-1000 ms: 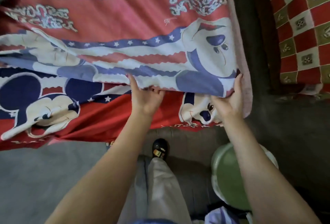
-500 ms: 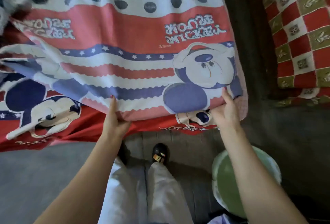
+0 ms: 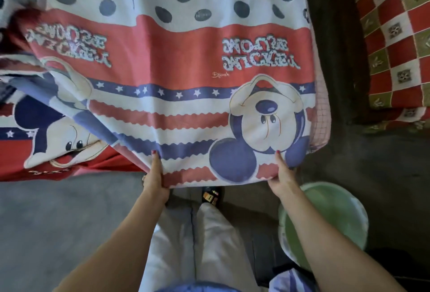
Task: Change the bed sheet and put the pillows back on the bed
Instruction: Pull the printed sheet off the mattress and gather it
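The cartoon-printed bed sheet (image 3: 176, 63) lay spread over the bed, its near edge lifted above the grey floor (image 3: 58, 210). The left hand (image 3: 154, 177) and right hand (image 3: 282, 175) each pinched that edge, thumbs on top, fingers hidden beneath. A green basin (image 3: 337, 217) stood near the right forearm; a checkered cloth (image 3: 395, 36) lay well apart.

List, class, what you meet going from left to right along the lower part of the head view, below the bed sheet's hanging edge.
Bare grey floor → left hand gripping the sheet's edge → black sandal → right hand gripping the edge → round pale green plastic basin.
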